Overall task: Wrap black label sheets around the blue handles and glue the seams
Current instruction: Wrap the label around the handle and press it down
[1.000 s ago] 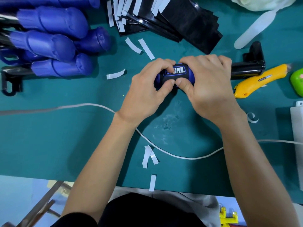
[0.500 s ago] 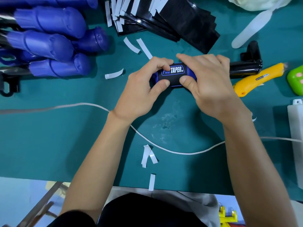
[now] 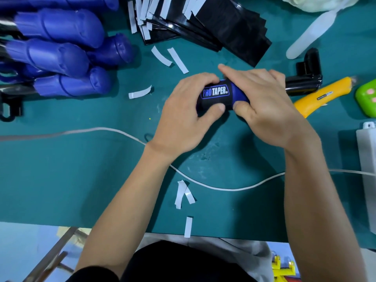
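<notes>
A blue handle (image 3: pixel 238 94) lies sideways over the green mat, with a black label sheet (image 3: pixel 215 96) reading PRO TAPER wrapped round it. My left hand (image 3: pixel 183 117) grips the handle's left end, thumb under the label and fingers curled over its top. My right hand (image 3: pixel 268 104) grips the right part, thumb pressed against the label's lower right edge. The black shaft and bracket (image 3: pixel 305 80) of the handle stick out to the right. A stack of black label sheets (image 3: pixel 227 27) lies at the back. Several bare blue handles (image 3: pixel 59 55) are piled at the left.
A yellow utility knife (image 3: pixel 321 96) lies right of my hands, a green object (image 3: pixel 366 98) beyond it. A white cable (image 3: pixel 203 185) crosses the green mat (image 3: pixel 81 169). White backing strips (image 3: pixel 183 193) are scattered about. A white box (image 3: pixel 368 169) sits at the right edge.
The handle has been rolled toward me, so the whole PRO TAPER print now faces up. Both hands kept their grip and shifted only slightly.
</notes>
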A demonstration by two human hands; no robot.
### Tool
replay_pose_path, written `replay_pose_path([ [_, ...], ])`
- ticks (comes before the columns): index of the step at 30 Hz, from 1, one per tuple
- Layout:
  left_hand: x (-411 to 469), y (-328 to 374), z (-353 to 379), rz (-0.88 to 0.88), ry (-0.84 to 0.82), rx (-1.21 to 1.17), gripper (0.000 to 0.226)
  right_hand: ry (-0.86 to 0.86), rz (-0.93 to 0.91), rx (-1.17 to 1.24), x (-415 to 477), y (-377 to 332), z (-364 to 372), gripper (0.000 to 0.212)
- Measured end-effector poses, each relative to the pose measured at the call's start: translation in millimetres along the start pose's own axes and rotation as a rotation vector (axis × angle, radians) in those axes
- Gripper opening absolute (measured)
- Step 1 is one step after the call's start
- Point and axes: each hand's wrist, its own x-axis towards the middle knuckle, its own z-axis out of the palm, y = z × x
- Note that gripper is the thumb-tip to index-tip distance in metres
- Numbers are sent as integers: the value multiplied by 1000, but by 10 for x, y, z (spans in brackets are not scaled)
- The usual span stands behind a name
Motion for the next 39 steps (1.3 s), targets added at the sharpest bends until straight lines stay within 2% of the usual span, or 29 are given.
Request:
replay_pose_path([
  [2,16,19,52,13,-7,85,47,14,-10,-1,-6,-24,9,74],
  [5,36,9,13,-3,-42,57,49,74,7,-42,-7,-53,58,80],
  [8,46,-15,-46,-7,-103,40,50,275,117,-200,-22,-12,91,55],
  [12,6,-63,-64,12,-118,-20,47,330,126,-317,-73,42,88,36],
  [14,-14,-80,-69,-17,-21,-128,40,408,83,-330,-94,-4,70,33],
  [18,13,-40,-106,-195,219,-618,40,559,9,-403,-171,-180,29,33],
  [20,16,23,-143,-234,244,-735,48,535,21,-411,-234,-273,0,33],
  [25,-11,163,-151,-323,269,-806,55,447,83,-410,-377,-416,-51,35],
  [33,70,278,-131,-647,254,-785,59,496,92,-436,-354,-432,-19,38],
  [39,52,213,-184,-695,179,-723,66,495,119,-411,-340,-482,33,18],
])
